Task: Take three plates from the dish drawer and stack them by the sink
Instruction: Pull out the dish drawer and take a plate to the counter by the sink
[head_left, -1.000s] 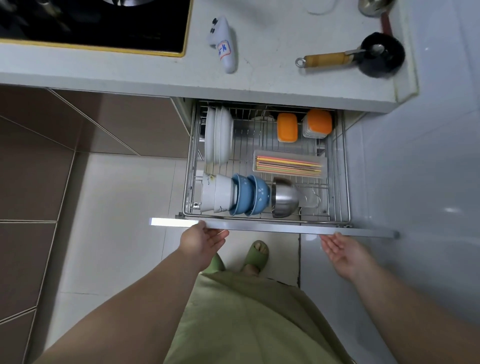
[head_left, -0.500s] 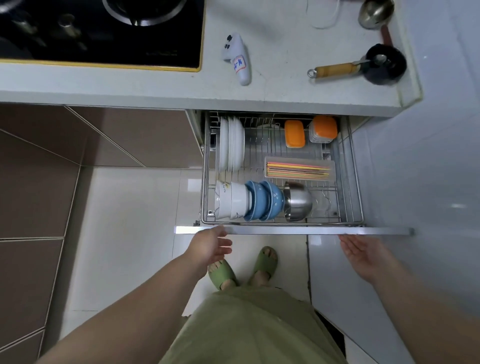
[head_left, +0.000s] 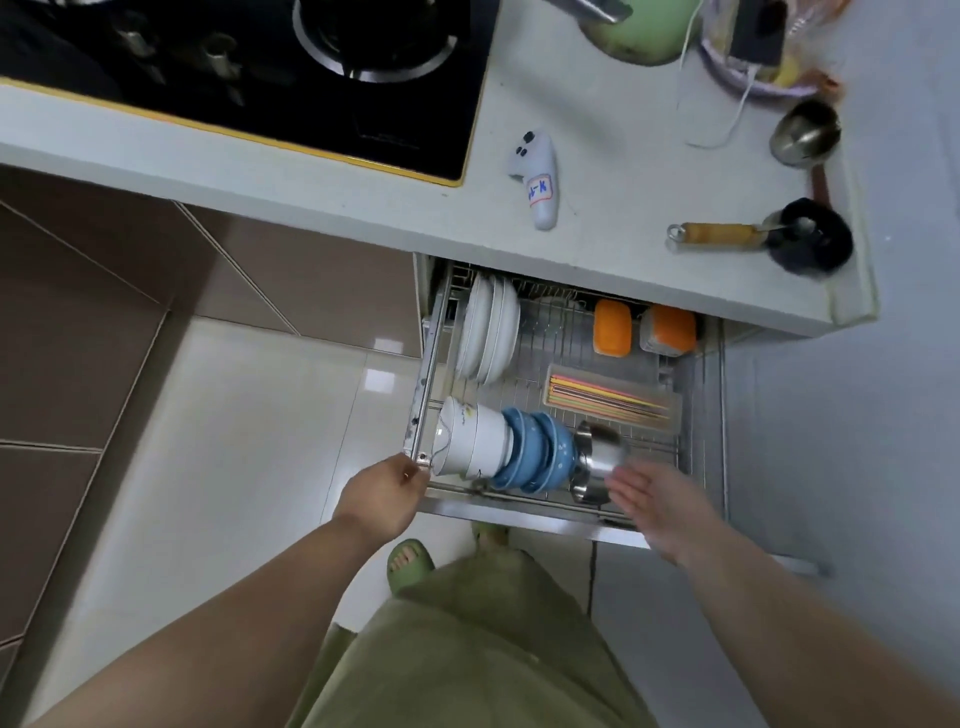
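Dish drawer (head_left: 696, 415) is standing pulled out below the counter (head_left: 613, 171), centre-right of frame. White plates (head_left: 488, 330) are standing on edge in the rack at the drawer's upper left corner, none lifted. My left hand (head_left: 387, 491) is sitting at the drawer's lower left corner; its fingers are curling against the wire frame beside the white bowls (head_left: 470, 439), but I cannot tell whether they are gripping it. My right hand (head_left: 657, 501) is hovering over the drawer's front edge, lower right, palm open, fingers (head_left: 626, 486) spread and empty, just beside the steel bowl (head_left: 597, 460). Motion blur is softening it. Blue bowls (head_left: 537, 449) are lying between white and steel ones.
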